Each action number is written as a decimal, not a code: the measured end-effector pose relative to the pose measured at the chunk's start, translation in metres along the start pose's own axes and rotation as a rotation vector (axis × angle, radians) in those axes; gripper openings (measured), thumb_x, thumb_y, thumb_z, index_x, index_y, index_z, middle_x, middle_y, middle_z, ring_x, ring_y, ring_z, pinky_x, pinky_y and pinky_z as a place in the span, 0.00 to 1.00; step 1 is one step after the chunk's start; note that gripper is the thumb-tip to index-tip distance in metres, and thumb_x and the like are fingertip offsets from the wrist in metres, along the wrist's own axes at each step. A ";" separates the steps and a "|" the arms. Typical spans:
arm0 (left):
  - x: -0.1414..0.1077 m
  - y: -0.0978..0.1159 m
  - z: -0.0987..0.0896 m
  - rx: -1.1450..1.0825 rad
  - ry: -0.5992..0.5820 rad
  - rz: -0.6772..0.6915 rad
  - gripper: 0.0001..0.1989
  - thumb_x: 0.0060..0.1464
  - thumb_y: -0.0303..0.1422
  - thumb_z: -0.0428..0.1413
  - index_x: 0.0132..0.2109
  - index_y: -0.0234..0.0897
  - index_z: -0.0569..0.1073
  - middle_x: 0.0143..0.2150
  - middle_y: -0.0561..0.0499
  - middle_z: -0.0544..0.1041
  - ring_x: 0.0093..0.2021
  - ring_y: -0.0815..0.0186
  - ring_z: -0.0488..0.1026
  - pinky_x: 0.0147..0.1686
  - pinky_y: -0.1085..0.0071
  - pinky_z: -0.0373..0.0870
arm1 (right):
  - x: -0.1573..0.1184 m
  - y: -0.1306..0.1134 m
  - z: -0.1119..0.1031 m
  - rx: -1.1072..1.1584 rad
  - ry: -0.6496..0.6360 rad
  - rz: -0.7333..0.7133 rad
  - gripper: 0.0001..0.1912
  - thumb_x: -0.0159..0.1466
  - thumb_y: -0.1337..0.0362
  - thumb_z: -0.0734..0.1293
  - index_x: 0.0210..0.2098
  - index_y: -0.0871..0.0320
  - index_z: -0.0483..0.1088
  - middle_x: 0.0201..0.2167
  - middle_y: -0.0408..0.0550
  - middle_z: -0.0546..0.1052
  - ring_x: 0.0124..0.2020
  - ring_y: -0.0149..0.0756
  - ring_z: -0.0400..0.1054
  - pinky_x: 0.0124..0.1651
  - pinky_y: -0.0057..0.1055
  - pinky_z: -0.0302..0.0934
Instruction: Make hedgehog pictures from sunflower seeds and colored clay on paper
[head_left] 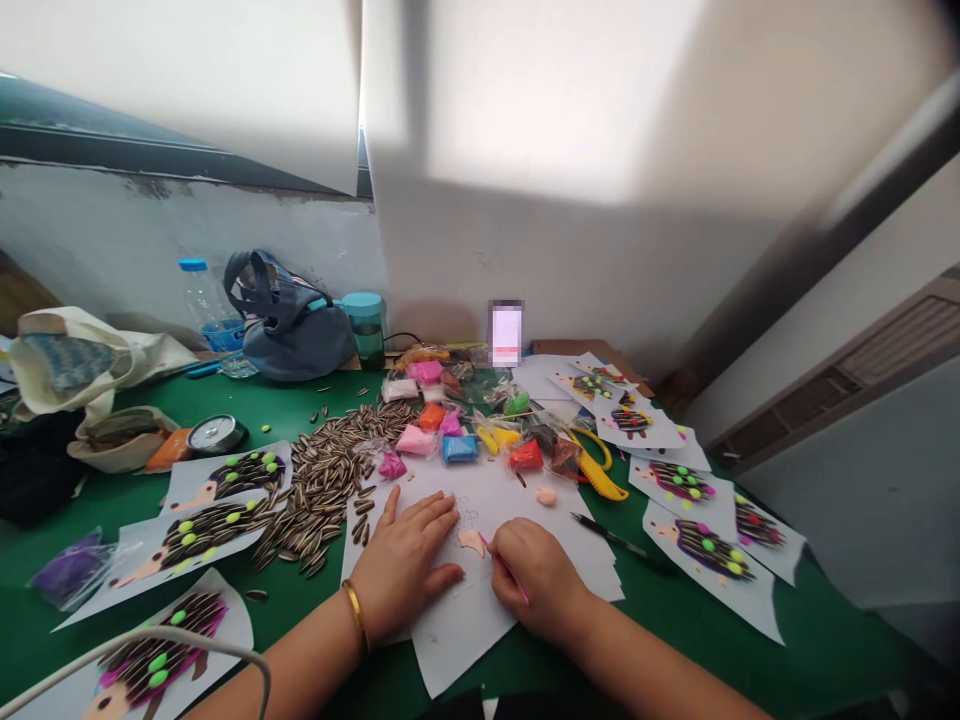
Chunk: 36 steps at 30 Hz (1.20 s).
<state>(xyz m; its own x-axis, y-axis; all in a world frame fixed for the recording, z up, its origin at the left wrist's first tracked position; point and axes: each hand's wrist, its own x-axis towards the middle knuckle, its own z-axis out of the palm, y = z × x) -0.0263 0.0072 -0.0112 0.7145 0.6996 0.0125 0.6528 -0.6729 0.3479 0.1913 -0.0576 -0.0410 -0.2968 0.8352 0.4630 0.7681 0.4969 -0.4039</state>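
Note:
My left hand (409,565) lies spread flat on a sheet of white paper (450,645), a gold bangle round its wrist. My right hand (536,578) is closed round a thin pink tool (517,580), its tip at a flat peach clay piece (472,541) between my hands. Faint pencil lines show on the paper just above that piece. A small peach clay lump (547,496) sits farther up the paper. To the right of my right hand lies a black pen (611,535). Bagged clay in several colours, including a blue pack (460,449), lies beyond my hands.
Sunflower seeds (330,475) are heaped left of the paper. Finished hedgehog pictures (709,550) lie on both sides. A yellow cutter (600,475) lies at right. Behind stand a blue bag (296,335), a bottle (210,305) and a teal-lidded cup (366,335). A white cable (187,635) crosses lower left.

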 end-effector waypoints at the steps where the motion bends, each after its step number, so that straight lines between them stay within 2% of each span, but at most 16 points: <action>1: 0.000 0.000 0.000 -0.002 -0.001 0.000 0.30 0.54 0.39 0.61 0.63 0.42 0.67 0.67 0.44 0.65 0.67 0.50 0.60 0.67 0.36 0.34 | 0.000 0.000 0.001 0.005 -0.004 -0.005 0.11 0.54 0.78 0.58 0.30 0.55 0.61 0.26 0.45 0.66 0.30 0.37 0.59 0.33 0.31 0.52; 9: 0.000 -0.002 0.003 -0.001 0.045 0.027 0.29 0.54 0.40 0.62 0.62 0.43 0.67 0.66 0.44 0.66 0.66 0.50 0.61 0.68 0.38 0.32 | 0.002 0.004 0.001 0.046 0.024 0.020 0.11 0.54 0.78 0.58 0.30 0.55 0.59 0.27 0.44 0.66 0.30 0.37 0.59 0.33 0.30 0.53; 13: 0.000 -0.002 0.003 -0.002 0.033 0.021 0.29 0.54 0.40 0.62 0.62 0.43 0.67 0.66 0.44 0.66 0.66 0.50 0.61 0.67 0.37 0.32 | 0.004 0.003 0.001 0.084 -0.006 -0.006 0.12 0.54 0.78 0.58 0.32 0.55 0.60 0.28 0.45 0.66 0.31 0.37 0.60 0.34 0.30 0.53; 18: 0.000 -0.002 0.003 -0.004 0.024 0.017 0.30 0.53 0.39 0.62 0.62 0.43 0.67 0.67 0.44 0.66 0.67 0.49 0.61 0.67 0.36 0.33 | 0.006 0.003 -0.002 0.104 0.038 0.034 0.11 0.56 0.78 0.58 0.31 0.55 0.58 0.27 0.44 0.65 0.30 0.36 0.59 0.33 0.30 0.53; 23: 0.000 -0.002 0.002 -0.006 0.021 0.011 0.30 0.53 0.39 0.62 0.62 0.43 0.67 0.67 0.44 0.66 0.66 0.50 0.61 0.67 0.36 0.33 | 0.007 0.003 -0.003 0.140 -0.033 -0.008 0.11 0.56 0.78 0.58 0.32 0.55 0.60 0.29 0.45 0.67 0.32 0.37 0.60 0.35 0.30 0.54; 27: 0.001 -0.001 0.001 -0.006 0.007 0.005 0.30 0.53 0.38 0.62 0.62 0.42 0.67 0.67 0.43 0.66 0.66 0.49 0.61 0.67 0.35 0.33 | 0.006 0.005 -0.001 0.117 -0.001 0.027 0.10 0.57 0.77 0.58 0.32 0.55 0.59 0.28 0.45 0.66 0.31 0.37 0.59 0.34 0.31 0.54; 34: 0.000 -0.002 0.002 0.009 0.034 0.024 0.29 0.54 0.40 0.61 0.62 0.43 0.68 0.66 0.43 0.66 0.66 0.50 0.62 0.67 0.37 0.31 | 0.004 0.002 -0.003 0.077 0.025 0.036 0.12 0.53 0.78 0.58 0.30 0.55 0.59 0.27 0.44 0.66 0.30 0.37 0.58 0.33 0.31 0.53; 36: 0.000 -0.002 0.002 0.010 0.036 0.027 0.28 0.54 0.41 0.61 0.61 0.43 0.68 0.66 0.43 0.67 0.66 0.50 0.62 0.67 0.37 0.31 | 0.002 0.001 -0.004 0.072 -0.003 0.016 0.13 0.51 0.79 0.58 0.31 0.55 0.60 0.27 0.44 0.66 0.30 0.37 0.58 0.33 0.31 0.53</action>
<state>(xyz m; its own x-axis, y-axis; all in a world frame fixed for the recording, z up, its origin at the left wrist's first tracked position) -0.0268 0.0079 -0.0135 0.7225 0.6892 0.0557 0.6359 -0.6939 0.3379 0.1939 -0.0560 -0.0374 -0.2867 0.8439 0.4535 0.7299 0.4990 -0.4671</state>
